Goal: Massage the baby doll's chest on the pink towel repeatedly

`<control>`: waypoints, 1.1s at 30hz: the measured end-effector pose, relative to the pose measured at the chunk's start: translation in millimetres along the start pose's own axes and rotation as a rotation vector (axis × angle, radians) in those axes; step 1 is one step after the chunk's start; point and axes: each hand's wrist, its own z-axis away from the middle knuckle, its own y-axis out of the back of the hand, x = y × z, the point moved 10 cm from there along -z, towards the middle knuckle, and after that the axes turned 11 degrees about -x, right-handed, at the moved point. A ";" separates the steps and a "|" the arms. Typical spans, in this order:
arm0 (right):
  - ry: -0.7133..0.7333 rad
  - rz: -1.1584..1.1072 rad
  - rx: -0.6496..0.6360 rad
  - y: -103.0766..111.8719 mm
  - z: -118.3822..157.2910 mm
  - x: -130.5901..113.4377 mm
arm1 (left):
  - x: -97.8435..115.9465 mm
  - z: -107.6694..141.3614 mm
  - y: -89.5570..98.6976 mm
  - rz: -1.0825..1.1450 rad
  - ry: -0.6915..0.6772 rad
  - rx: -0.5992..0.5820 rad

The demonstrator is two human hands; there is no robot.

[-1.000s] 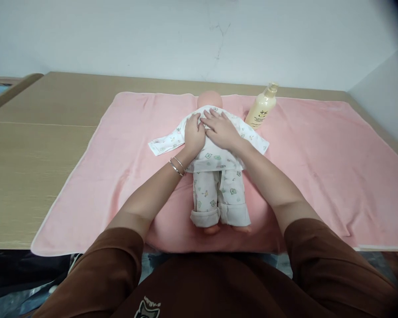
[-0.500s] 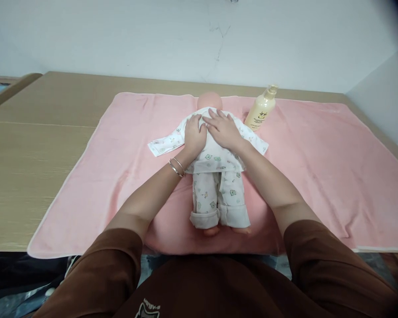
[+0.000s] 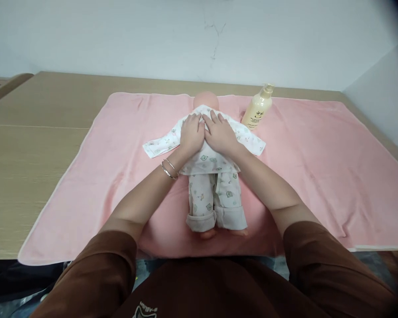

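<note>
Head view, doll: a small pink plastic baby doll in a white printed cotton top and matching trousers lies face down along the middle of the towel, bald head toward the wall, feet toward the person.
Head view, left hand: the left hand lies palm down on the left side of the doll's upper back, fingers flat and close together, gripping nothing; two thin silver bangles circle its wrist.
Head view, right hand: the right hand lies palm down on the right side of the back, just beside the left hand and touching it at the thumbs, fingers slightly fanned toward the doll's neck, holding nothing.
Head view, towel: a large pink terry towel is spread over a light wooden table.
Head view, bottle: a cream-coloured plastic pump bottle stands on the towel, near the doll's right sleeve.
Head view, sleeves: brown sleeves cover both upper arms.
</note>
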 end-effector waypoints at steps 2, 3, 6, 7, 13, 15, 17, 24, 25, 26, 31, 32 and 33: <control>-0.015 -0.054 -0.013 3.4 -8.9 16.7 | 10.2 8.0 -6.9 -0.031 -0.018 0.002; -0.014 -0.077 -0.005 5.8 -11.8 22.4 | 12.0 9.8 -9.4 -0.025 -0.030 0.007; -0.032 -0.093 0.028 9.8 -9.2 25.0 | -1.4 2.7 -8.2 0.026 -0.033 0.038; -0.042 -0.079 0.027 9.1 -5.1 21.0 | -10.6 -3.0 -5.2 0.034 -0.013 0.045; 0.097 -0.062 -0.007 5.1 4.6 -4.8 | -19.5 -16.0 2.5 -0.134 0.038 -0.058; 0.074 -0.121 0.037 9.3 -6.1 11.9 | 1.4 -3.5 -0.9 -0.240 0.017 -0.068; -0.007 -0.153 0.089 12.4 -16.9 33.3 | 21.4 9.5 -6.8 -0.304 0.000 -0.084; -0.009 0.059 0.057 5.8 2.4 1.3 | 5.5 -4.2 2.9 -0.206 0.051 -0.099; 0.013 0.087 0.051 5.8 7.8 -7.4 | 0.9 -8.4 6.1 -0.177 0.045 -0.085; 0.030 0.101 0.047 6.3 11.0 -12.6 | -2.0 -10.9 7.9 -0.162 0.042 -0.075; 0.011 -0.025 0.068 13.0 -9.2 18.3 | 12.1 3.5 -1.4 -0.285 0.089 -0.110; 0.000 -0.050 0.073 13.5 -16.2 28.1 | 18.3 8.0 -4.4 -0.308 0.085 -0.128; -0.012 -0.065 0.075 13.4 -21.9 35.8 | 23.2 11.4 -6.8 -0.321 0.079 -0.146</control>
